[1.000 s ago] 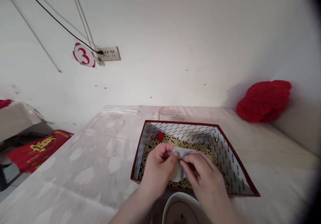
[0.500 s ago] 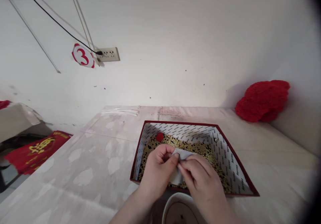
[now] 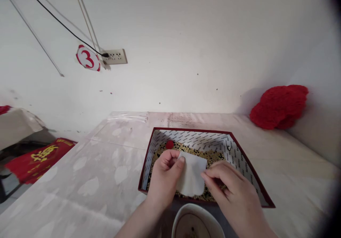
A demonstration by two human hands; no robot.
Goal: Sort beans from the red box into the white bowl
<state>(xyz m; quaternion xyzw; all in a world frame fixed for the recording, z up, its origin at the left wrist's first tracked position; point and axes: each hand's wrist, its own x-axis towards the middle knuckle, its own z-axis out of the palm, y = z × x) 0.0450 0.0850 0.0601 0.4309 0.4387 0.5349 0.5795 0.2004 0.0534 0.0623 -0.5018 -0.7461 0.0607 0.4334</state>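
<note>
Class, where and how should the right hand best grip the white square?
Probably its right edge, pinched from the right: the white square looks thin and flat, the left hand covers part of its left side, and the right hand is beside that edge.

Was a thin, pale, roughly square sheet [image 3: 192, 174], smooth-looking, with rounded visible corners. Spread near flat, broad face toward camera. Hung from a pinch by the left hand [image 3: 166, 176] at upper left, reaching right and down from there. Overlapped fingertips of the right hand [image 3: 231, 186] at far edge; couldn't confirm hold.
</note>
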